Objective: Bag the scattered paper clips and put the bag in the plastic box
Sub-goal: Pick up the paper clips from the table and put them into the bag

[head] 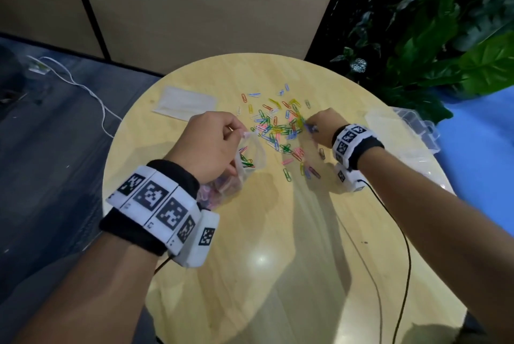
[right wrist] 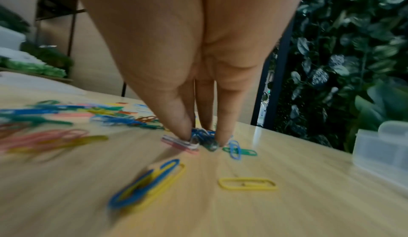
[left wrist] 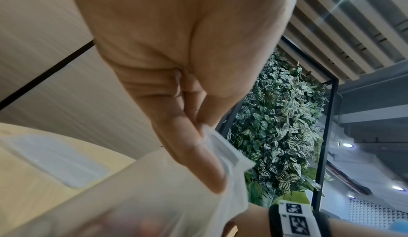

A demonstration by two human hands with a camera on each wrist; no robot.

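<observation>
Hands: L (head: 211,143) holds bag (head: 247,160), R (head: 322,128) pinches clips (right wrist: 202,138).

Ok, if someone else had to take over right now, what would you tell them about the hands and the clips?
Left hand pinches the rim of the clear bag, keeping it open; some clips are already inside.
Right hand is pinching a small bunch of clips off the round table.
Most paper clips lie scattered between the hands.
The plastic box sits open at the table's right edge, no bag in it.
Left: bag the remaining clips, then put the bag in the box.
</observation>
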